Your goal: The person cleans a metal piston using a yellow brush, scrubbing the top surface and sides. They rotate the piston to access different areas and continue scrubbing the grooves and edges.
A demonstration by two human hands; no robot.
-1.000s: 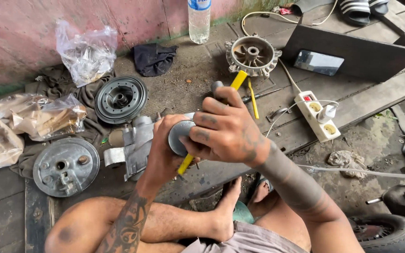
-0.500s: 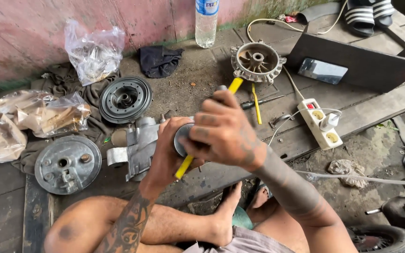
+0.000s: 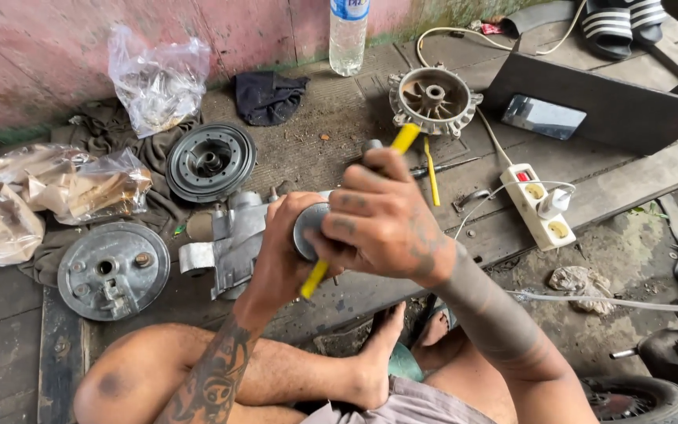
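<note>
Both hands meet at the grey round part [image 3: 306, 228]: left hand [image 3: 280, 255] cups it, right hand [image 3: 382, 224] clamps the yellow tool [image 3: 355, 208] slanting across it.

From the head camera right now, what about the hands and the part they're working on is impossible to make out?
- Round grey part: mostly covered by both hands; its shape is unclear.
- Yellow-handled tool: its middle is hidden behind the right hand, so which end is the working tip is unclear.
- Left hand: its fingers are behind the part; its grip is unseen.
- Tyre: cut off by the bottom edge.
</note>
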